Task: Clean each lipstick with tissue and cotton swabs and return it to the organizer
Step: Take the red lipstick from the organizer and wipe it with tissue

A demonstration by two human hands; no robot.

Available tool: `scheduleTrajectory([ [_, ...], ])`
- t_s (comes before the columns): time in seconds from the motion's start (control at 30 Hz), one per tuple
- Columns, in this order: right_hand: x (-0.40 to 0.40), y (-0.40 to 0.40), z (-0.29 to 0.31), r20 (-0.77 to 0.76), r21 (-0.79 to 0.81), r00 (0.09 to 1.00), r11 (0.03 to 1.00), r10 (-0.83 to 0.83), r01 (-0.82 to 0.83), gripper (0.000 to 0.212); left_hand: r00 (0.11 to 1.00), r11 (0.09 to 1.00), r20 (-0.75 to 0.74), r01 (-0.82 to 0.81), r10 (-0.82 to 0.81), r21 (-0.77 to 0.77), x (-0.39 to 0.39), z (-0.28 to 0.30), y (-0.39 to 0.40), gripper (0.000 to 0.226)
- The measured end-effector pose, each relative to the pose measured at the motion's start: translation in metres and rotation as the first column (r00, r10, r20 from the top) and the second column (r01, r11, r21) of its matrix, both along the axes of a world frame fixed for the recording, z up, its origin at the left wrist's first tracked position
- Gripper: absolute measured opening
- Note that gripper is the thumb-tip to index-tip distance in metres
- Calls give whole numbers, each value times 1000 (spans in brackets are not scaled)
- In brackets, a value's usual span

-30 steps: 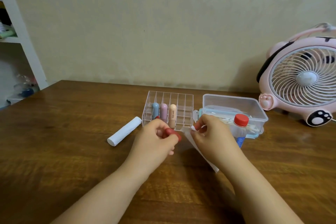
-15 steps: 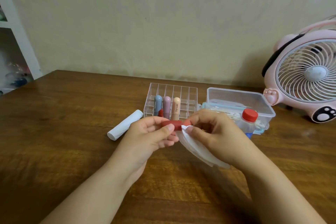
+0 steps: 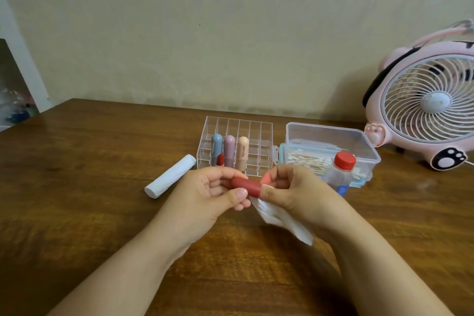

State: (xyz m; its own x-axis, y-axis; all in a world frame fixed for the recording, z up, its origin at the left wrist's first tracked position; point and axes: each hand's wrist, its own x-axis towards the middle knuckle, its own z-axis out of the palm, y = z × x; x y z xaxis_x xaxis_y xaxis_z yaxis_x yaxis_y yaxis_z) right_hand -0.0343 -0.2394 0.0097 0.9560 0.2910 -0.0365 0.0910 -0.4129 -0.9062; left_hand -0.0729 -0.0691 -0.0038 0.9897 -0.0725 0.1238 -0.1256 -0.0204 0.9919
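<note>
A red lipstick [image 3: 246, 185] lies sideways in the air between my hands, just in front of the clear organizer [image 3: 259, 133]. My left hand [image 3: 210, 200] grips its left end, thumb under the tube. My right hand [image 3: 295, 192] pinches its right end and also holds a white tissue [image 3: 282, 220] that hangs down below the fingers. In the organizer stand a blue lipstick [image 3: 217, 145], a mauve lipstick [image 3: 229, 147] and a peach lipstick [image 3: 242, 151]; a small red piece [image 3: 220, 159] shows in front of the blue one.
A rolled white tissue pack [image 3: 169, 179] lies left of the organizer. A clear box of cotton swabs [image 3: 331, 146] stands to the right, with a red-capped bottle [image 3: 342, 174] in front of it. A pink fan [image 3: 428, 102] stands at the far right of the wooden table [image 3: 77, 187].
The red lipstick has turned from end-on to sideways and both hands have closed on its ends. The tissue now hangs lower under my right hand.
</note>
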Motion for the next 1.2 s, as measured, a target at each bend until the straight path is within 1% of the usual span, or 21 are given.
scheduleTrajectory([
  [0.07,-1,-1,1,-48,-61,999,998,-10,7,17,1000,1000,-2,-3,3,8,1,-1,-1,23],
  [0.13,-2,-2,3,-62,-83,998,997,-9,4,22,1000,1000,1,1,-1,16,1,-1,-2,24],
  [0.27,-5,-7,14,-70,-17,993,996,91,-93,20,1000,1000,12,2,-2,-31,1,1,0,23],
  [0.33,-6,-10,19,-40,-39,991,990,130,-132,18,1000,997,11,-1,2,-71,2,2,1,24],
  [0.43,-7,-11,18,44,-57,992,992,119,-117,14,1000,998,8,26,-25,-63,1,0,1,26],
  [0.5,-5,-10,13,70,-57,993,994,99,-95,11,999,998,14,42,-41,-51,1,0,1,26],
  [0.6,0,-9,8,-9,34,996,996,85,-85,8,998,996,21,60,-59,-67,0,1,2,27],
  [0.63,0,-9,8,-44,31,993,994,108,-107,8,998,995,21,65,-64,-74,0,1,2,27],
  [0.7,-3,-6,5,-71,-12,981,984,179,-181,17,997,993,18,81,-80,-82,0,1,2,28],
  [0.77,-4,-4,4,-17,-28,985,985,172,-172,20,996,990,1,86,-87,-110,0,2,2,25],
  [0.83,-4,-3,6,84,-42,989,992,125,-122,18,997,987,-31,70,-76,-146,-1,3,0,19],
  [0.87,-5,-2,7,134,-73,985,992,111,-102,17,997,989,-47,50,-57,-138,-2,4,-2,16],
  [0.97,-7,0,9,243,-215,965,976,97,-44,10,998,998,-33,-46,47,35,0,0,-3,15],
  [1.03,-6,1,8,250,-250,964,968,93,-29,9,998,995,12,-56,56,82,1,-1,-2,5],
  [1.13,-3,-1,6,207,-228,976,974,66,-18,10,998,998,54,-18,15,63,1,0,1,23],
  [1.2,-3,-3,7,201,-200,978,980,64,-23,12,999,1000,35,-18,17,20,0,1,0,22],
])
